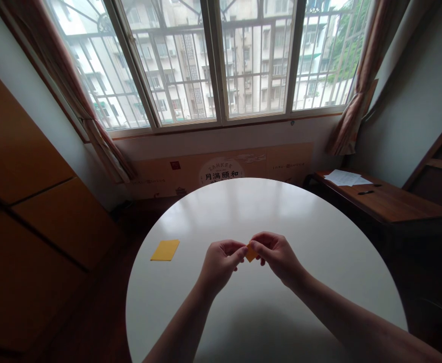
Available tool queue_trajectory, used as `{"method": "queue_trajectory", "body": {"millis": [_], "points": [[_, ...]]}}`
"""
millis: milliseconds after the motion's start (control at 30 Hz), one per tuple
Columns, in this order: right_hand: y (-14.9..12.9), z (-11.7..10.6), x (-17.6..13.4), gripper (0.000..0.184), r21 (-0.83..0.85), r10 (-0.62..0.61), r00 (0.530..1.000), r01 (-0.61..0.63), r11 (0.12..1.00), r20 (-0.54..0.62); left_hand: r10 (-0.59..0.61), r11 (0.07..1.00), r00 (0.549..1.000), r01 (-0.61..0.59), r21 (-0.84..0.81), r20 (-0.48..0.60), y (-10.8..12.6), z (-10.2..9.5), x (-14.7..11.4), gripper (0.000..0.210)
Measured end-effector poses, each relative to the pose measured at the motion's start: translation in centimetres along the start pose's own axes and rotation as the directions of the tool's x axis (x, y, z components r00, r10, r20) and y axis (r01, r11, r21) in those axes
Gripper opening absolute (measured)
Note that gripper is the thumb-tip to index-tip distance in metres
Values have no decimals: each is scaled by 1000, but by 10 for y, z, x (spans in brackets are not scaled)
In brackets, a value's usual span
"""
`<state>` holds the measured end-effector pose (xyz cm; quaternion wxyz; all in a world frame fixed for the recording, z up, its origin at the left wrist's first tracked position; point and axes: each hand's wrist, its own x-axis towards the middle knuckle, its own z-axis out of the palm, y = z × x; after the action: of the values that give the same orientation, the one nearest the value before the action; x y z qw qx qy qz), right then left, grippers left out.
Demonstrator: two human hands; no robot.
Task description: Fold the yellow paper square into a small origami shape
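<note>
Between my two hands is a small folded piece of orange-yellow paper (251, 253), held up above the white round table. My left hand (223, 259) pinches its left edge between thumb and fingers. From the other side, my right hand (275, 252) grips the paper's upper right part, thumb on top. The fingers cover much of the paper, so its full folded shape is partly hidden. A flat stack of square yellow paper (165, 250) lies on the table to the left, apart from both hands.
The white round table (266, 206) fills the middle. At right stands a wooden bench (394, 199) with white paper sheets (346, 177) on it. Wooden cabinets (47, 222) are on the left. Beyond the table are a printed banner (148, 174) and a barred window (254, 60) with curtains.
</note>
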<state>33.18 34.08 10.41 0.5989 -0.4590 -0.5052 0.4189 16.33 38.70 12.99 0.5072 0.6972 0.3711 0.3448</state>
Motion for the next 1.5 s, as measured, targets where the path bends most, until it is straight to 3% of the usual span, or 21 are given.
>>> {"method": "queue_trajectory", "body": {"millis": [233,567,900,1267,1500], "points": [[1,2,-2,30,-35,5,1000,-5,999,20,119,987,991,-112,117,-54,-1,0,-1,23],[-2,2,0,37,-22,46,998,-45,999,50,-47,993,992,33,-117,-116,1,-4,4,29],[4,3,2,35,-95,-9,999,13,995,36,-32,999,994,29,-32,-101,-2,-5,4,31],[3,1,2,37,-31,50,999,-50,998,14,-4,996,998,9,90,-58,-3,-6,4,30],[7,-2,6,39,-58,74,996,-72,996,40,-8,999,996,13,52,-92,-5,-9,7,31]]}}
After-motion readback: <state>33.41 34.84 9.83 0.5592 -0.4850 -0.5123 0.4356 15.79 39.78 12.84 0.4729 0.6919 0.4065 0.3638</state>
